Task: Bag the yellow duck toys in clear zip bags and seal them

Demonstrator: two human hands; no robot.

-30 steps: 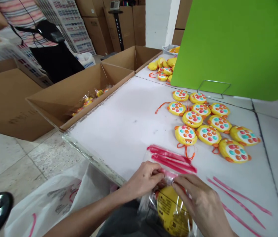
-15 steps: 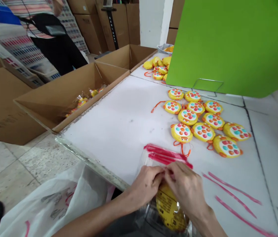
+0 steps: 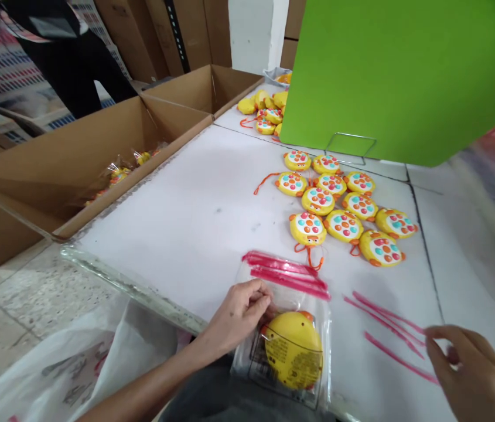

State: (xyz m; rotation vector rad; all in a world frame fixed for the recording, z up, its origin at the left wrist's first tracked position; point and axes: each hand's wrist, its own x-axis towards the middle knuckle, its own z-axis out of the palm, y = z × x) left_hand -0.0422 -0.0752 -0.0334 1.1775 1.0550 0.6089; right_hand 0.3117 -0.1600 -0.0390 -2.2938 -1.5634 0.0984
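My left hand [image 3: 238, 313] grips the top left corner of a clear plastic bag [image 3: 286, 346] holding a yellow round toy [image 3: 293, 350], back side up, at the table's near edge. Under it lies a stack of clear bags with pink strips [image 3: 284, 271]. My right hand [image 3: 471, 366] is off to the right with its fingers pinched near loose pink strips [image 3: 388, 340]; I cannot make out whether it holds one. Several yellow toys with coloured buttons [image 3: 339, 202] lie in a cluster further back on the white table [image 3: 194, 223].
Open cardboard boxes [image 3: 93, 146] stand left of the table, the nearer one holding bagged toys. A green board [image 3: 405, 76] on a wire stand rises at the back right, more toys [image 3: 262, 111] behind it. A white plastic bag [image 3: 75, 363] hangs below left. Another person stands at top left.
My right hand left the bagged toy and swung out to the right by the pink strips. The bag now lies flat with only my left hand on it. The view shifted right.
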